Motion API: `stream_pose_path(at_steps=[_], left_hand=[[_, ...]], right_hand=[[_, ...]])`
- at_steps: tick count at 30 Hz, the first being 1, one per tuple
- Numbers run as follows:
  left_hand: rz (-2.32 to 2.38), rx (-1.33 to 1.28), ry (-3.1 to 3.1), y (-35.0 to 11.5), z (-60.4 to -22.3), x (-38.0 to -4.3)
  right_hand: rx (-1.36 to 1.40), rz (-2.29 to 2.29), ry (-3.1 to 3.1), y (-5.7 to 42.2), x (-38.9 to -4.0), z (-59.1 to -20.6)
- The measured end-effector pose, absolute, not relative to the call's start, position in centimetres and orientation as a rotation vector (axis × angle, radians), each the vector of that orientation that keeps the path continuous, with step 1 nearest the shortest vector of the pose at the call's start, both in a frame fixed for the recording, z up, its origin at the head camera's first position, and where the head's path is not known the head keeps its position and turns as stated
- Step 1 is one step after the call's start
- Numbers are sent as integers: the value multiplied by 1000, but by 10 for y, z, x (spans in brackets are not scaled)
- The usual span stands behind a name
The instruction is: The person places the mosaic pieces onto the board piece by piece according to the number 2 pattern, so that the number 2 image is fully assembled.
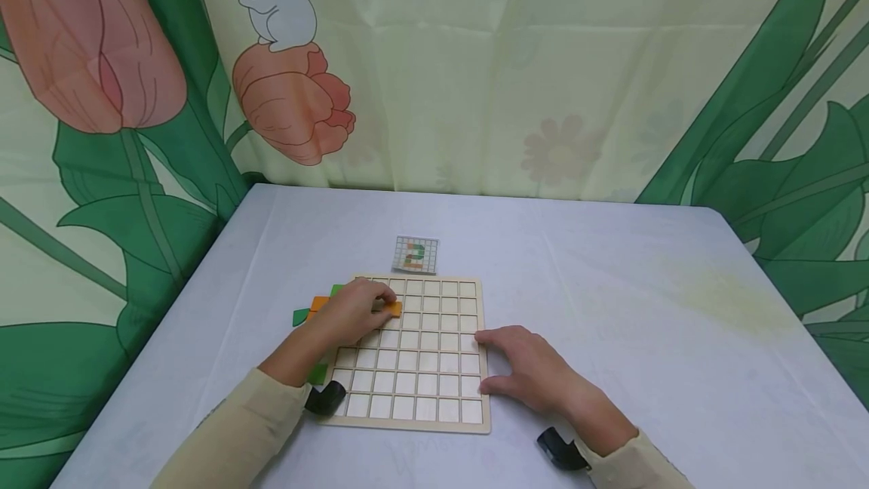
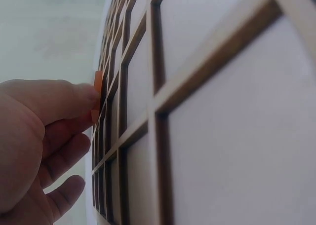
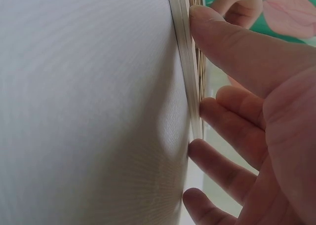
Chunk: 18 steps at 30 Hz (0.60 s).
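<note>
A square wooden grid board (image 1: 407, 424) with pale cells lies on the table. Over its upper left part, my left hand (image 1: 351, 313) pinches a small orange tile (image 1: 394, 309) between thumb and fingers. In the left wrist view, the orange tile (image 2: 98, 87) stands tilted up at the grid slats, with the other fingers loosely bent below. My right hand (image 1: 532, 368) rests at the board's right edge, thumb and fingertips spread along the rim. The right wrist view shows its thumb (image 3: 237, 42) on the frame and lower fingertips near the white cloth.
Behind the board lies a small card (image 1: 416, 255) printed with a coloured figure on a grid. Left of the board, partly under my left arm, are orange tiles (image 1: 319, 302) and green tiles (image 1: 300, 317). Another green piece (image 1: 317, 374) sits by the lower left edge.
</note>
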<state>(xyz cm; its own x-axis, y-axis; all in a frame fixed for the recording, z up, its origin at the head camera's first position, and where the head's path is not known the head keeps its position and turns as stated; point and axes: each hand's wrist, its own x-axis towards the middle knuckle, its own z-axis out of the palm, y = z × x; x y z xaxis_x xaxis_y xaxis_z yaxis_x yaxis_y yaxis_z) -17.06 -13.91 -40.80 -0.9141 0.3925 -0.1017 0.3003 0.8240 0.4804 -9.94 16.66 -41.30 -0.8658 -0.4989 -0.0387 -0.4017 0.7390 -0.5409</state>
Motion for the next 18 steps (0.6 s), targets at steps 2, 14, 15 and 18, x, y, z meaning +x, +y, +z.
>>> stream_pose_path(at_steps=[2,14,15,18], left_hand=[[693,544,2815,-139,-408,-171],[709,545,2841,-139,-409,-171],[712,544,2844,-139,-409,-170],[732,540,2855,-139,-410,-170]], right_hand=[[-716,-791,2758,166,-100,-413],[-744,-792,2761,167,-100,-415],[-754,-787,2764,167,-100,-414],[-764,-781,2767,168,-100,-414]])
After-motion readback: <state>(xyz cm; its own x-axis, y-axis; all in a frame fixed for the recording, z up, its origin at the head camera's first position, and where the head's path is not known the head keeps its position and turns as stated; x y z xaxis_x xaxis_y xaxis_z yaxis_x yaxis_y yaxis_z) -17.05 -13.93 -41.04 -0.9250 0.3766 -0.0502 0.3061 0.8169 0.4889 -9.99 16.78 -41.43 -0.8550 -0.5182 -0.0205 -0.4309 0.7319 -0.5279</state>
